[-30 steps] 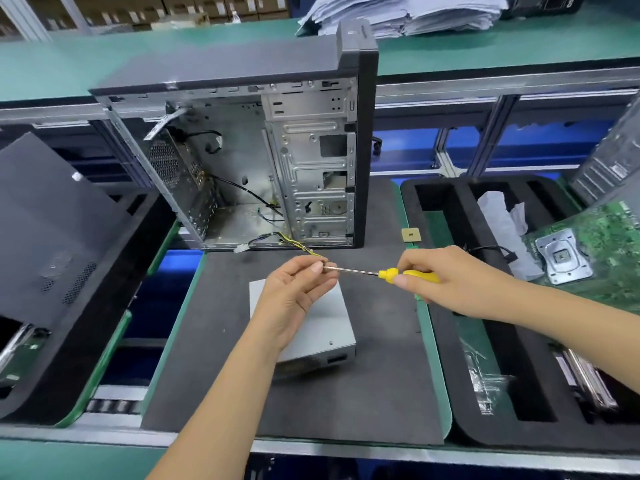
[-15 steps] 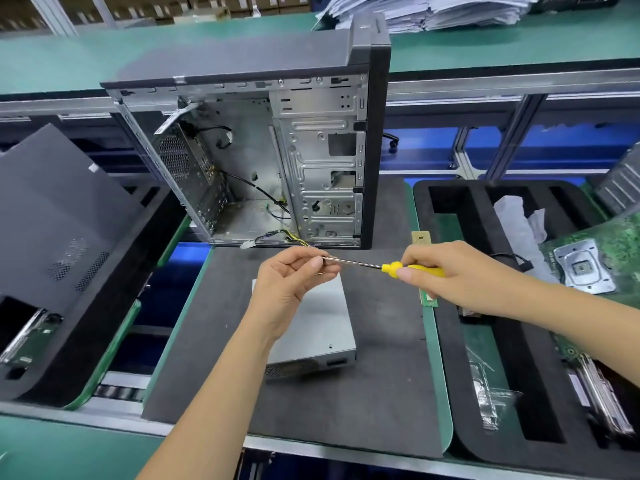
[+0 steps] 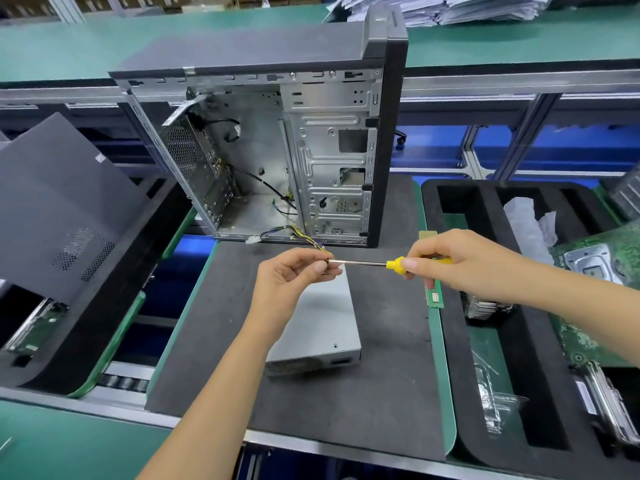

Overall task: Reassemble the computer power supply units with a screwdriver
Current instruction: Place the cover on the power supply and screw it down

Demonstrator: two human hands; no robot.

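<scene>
**Screwdriver held level above the power supply unit**

Nearest us, the grey power supply unit [image 3: 318,327] lies flat on the dark mat [image 3: 381,375] of the worktop, partly hidden under our left forearm. Above it we hold both hands up. Our left hand [image 3: 291,282] has its fingers curled, the fingertips pinching the tip of the screwdriver [image 3: 391,264]; we cannot tell whether a screw sits between them. Our right hand [image 3: 464,261] wraps round the yellow handle, keeping the metal shaft level between the two hands. Just under the right hand, a green memory stick [image 3: 434,296] lies at the mat's edge, with a black foam tray [image 3: 460,341] beside it. Farther back, the open computer case [image 3: 311,150] stands upright on the mat, loose cables trailing from its floor.
</scene>
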